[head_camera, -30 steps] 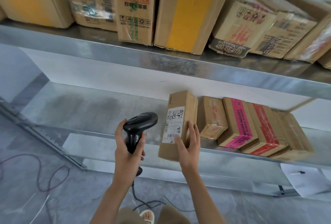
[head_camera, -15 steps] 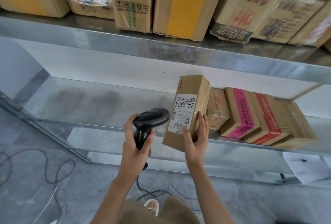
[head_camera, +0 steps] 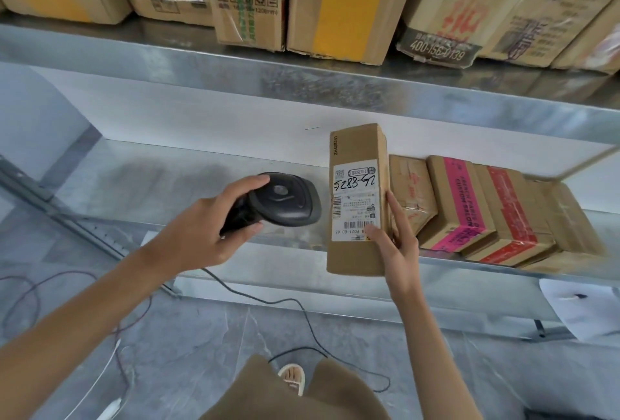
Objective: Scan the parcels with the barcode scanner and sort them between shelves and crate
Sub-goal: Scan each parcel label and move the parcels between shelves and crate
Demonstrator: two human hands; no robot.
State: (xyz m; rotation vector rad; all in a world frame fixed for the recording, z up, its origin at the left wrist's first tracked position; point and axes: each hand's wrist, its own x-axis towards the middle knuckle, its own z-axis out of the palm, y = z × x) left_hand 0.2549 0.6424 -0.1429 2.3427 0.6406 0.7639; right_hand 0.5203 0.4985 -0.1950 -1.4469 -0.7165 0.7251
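Observation:
A tall brown parcel with a white label reading 5288 stands on the front of the lower metal shelf, leaning against a row of smaller parcels. My right hand holds its lower right edge, thumb on the label and fingers along the side. My left hand grips the handle of a black barcode scanner, whose head sits just left of the parcel's label. No crate is in view.
The upper shelf carries several larger cartons. The scanner's cable trails over the grey floor, beside red wires at the left. A white paper lies low at the right. My foot shows at the bottom.
The scanner has turned from upright to lying sideways, with its head moved close to the parcel's label. The parcel has been pushed further upright against the row. The view has moved closer.

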